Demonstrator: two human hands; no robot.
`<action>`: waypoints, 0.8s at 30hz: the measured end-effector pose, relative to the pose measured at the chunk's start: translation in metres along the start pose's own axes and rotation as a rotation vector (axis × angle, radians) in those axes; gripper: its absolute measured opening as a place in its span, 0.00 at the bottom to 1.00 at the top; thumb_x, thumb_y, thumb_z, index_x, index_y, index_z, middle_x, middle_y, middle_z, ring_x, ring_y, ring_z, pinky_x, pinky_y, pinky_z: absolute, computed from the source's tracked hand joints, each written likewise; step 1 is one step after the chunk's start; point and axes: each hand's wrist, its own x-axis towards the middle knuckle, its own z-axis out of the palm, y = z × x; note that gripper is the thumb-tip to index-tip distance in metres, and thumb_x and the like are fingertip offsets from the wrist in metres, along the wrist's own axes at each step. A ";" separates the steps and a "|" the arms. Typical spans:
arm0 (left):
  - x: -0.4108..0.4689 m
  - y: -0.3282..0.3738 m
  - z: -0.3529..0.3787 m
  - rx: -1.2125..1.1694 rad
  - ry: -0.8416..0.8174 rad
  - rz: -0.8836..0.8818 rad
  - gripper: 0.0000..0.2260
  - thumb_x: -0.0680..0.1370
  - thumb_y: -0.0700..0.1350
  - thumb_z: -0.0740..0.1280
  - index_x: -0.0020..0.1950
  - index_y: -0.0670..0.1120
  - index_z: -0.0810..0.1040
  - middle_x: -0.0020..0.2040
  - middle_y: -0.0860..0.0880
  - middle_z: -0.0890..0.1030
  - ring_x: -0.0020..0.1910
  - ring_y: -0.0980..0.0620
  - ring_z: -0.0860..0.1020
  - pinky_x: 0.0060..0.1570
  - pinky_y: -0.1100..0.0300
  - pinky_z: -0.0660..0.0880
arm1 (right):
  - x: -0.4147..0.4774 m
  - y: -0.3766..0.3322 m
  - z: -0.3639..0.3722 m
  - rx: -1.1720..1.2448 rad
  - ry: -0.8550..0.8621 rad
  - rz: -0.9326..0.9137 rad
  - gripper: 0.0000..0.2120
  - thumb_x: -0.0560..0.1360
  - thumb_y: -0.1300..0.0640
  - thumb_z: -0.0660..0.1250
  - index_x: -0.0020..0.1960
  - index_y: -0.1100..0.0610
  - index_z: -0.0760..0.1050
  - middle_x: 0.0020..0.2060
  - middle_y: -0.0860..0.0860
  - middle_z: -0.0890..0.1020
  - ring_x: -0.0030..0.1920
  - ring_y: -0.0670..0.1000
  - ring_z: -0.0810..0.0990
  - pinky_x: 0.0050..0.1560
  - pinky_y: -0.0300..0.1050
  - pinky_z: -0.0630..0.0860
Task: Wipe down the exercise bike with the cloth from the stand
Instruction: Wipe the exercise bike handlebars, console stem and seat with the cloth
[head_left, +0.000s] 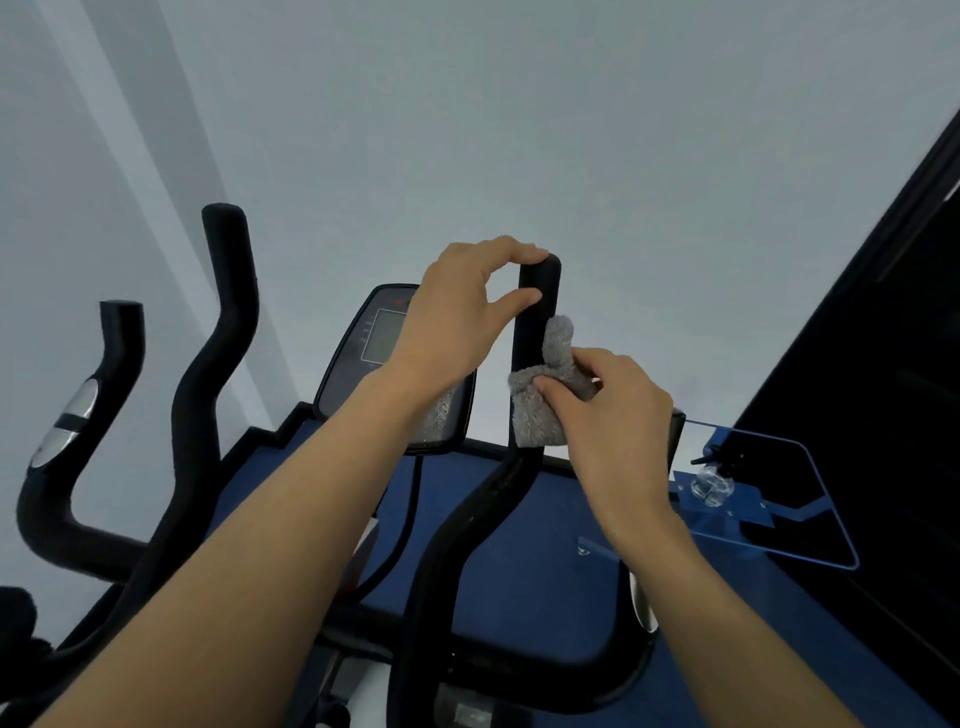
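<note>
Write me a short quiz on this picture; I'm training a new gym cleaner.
1. Fill in: the left hand pinches the top end of a black ____.
2. Which hand holds the grey cloth? A) left B) right C) neither
3. True or false: the cloth hangs clear of that black part.
Key: 1 handlebar grip; 2 B, the right hand; 3 false, it is pressed against the grip.

The cloth (540, 415) is fuzzy grey. The handlebars (535, 312) are black, the floor (519, 545) blue, the wall (519, 130) pale grey.
</note>
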 end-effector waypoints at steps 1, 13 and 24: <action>-0.002 -0.002 0.001 0.014 0.003 0.016 0.15 0.75 0.43 0.68 0.61 0.53 0.76 0.57 0.64 0.75 0.60 0.59 0.69 0.57 0.70 0.65 | -0.005 -0.001 -0.001 0.032 0.015 0.006 0.09 0.72 0.54 0.70 0.51 0.54 0.78 0.44 0.50 0.79 0.42 0.47 0.75 0.41 0.28 0.69; -0.020 -0.017 0.018 -0.020 -0.033 0.037 0.27 0.75 0.42 0.68 0.71 0.56 0.64 0.64 0.60 0.72 0.64 0.55 0.69 0.57 0.76 0.62 | -0.028 0.002 0.020 -0.018 0.013 -0.127 0.15 0.77 0.60 0.62 0.63 0.56 0.73 0.48 0.45 0.71 0.49 0.46 0.73 0.49 0.18 0.62; -0.020 -0.020 0.021 -0.070 -0.002 0.032 0.27 0.74 0.40 0.69 0.70 0.56 0.66 0.61 0.61 0.74 0.63 0.54 0.70 0.59 0.66 0.66 | -0.017 0.005 0.002 -0.014 -0.152 -0.035 0.08 0.76 0.59 0.64 0.51 0.60 0.79 0.36 0.45 0.72 0.35 0.34 0.72 0.37 0.20 0.64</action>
